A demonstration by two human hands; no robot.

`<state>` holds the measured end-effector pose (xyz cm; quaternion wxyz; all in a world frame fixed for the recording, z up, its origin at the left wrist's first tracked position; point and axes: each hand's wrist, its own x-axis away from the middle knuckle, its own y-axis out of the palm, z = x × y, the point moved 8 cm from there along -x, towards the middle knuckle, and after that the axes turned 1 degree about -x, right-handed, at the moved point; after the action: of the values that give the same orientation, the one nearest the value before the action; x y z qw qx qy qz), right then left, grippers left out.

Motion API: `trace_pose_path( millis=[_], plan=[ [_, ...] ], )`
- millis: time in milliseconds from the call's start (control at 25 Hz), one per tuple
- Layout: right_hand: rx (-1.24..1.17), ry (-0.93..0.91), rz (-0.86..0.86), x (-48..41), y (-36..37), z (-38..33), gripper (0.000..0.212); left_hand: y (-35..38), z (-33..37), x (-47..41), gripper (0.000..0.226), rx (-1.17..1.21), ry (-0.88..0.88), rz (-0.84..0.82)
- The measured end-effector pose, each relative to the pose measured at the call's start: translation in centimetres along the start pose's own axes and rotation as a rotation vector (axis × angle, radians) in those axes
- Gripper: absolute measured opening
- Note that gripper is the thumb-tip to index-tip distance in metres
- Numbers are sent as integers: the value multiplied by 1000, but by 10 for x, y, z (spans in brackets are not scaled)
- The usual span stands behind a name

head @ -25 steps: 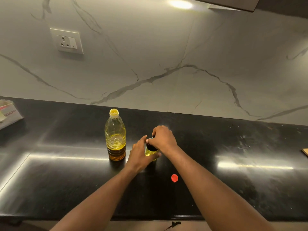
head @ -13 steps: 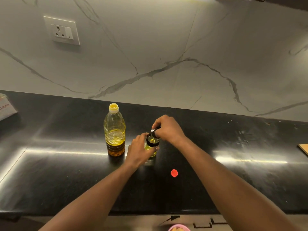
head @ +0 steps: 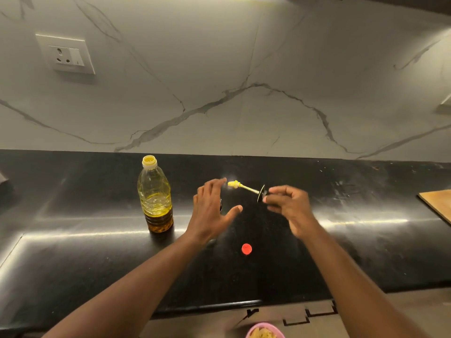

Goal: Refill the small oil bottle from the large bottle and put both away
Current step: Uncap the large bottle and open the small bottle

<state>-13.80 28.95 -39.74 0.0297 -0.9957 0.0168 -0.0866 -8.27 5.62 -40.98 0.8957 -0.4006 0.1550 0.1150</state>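
Note:
The large oil bottle [head: 155, 194] stands uncapped on the black counter [head: 73, 252], under half full of yellow oil. Its red cap [head: 246, 248] lies on the counter nearer to me. My right hand [head: 288, 206] pinches the small bottle's black lid [head: 261, 193], whose yellowish brush stem points left and is held level above the counter. My left hand [head: 211, 208] hovers with fingers spread and holds nothing. The small oil bottle sits behind it, almost wholly hidden; only a dark sliver shows at the palm's edge.
A wooden board [head: 436, 203] lies at the right edge of the counter. A wall socket [head: 66, 53] is set in the marble backsplash at upper left. A pink bowl [head: 264, 331] shows below the counter's front edge.
My right hand has lifted the black lid with its brush out of the small bottle and moved it right. My left hand has let go of the small bottle and spread open.

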Motion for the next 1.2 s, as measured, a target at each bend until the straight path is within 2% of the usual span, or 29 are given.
trace_pose_path(
  millis=[200, 480, 800, 880, 960, 1000, 1080, 1200],
  plan=[
    [-69, 161, 141, 10, -21, 88, 28, 38, 25, 12, 76, -150, 173, -125],
    [106, 174, 155, 15, -29, 127, 24, 71, 13, 26, 72, -228, 167, -260],
    [151, 128, 153, 17, -30, 127, 28, 54, 7, 26, 66, -245, 161, -180],
    [349, -24, 207, 23, -36, 104, 25, 42, 15, 28, 60, -221, 187, -144],
    [620, -330, 257, 36, -28, 61, 28, 18, 26, 29, 48, -176, 198, -30],
    [672, -481, 244, 44, -15, 39, 31, -1, 29, 28, 40, -123, 168, 49],
    [693, -703, 164, 63, 22, 0, 37, -41, 35, 27, 29, 16, 95, 186],
    [676, -873, -2, 91, 87, -40, 45, -102, 38, 27, 27, 221, 91, 354]
  ],
)
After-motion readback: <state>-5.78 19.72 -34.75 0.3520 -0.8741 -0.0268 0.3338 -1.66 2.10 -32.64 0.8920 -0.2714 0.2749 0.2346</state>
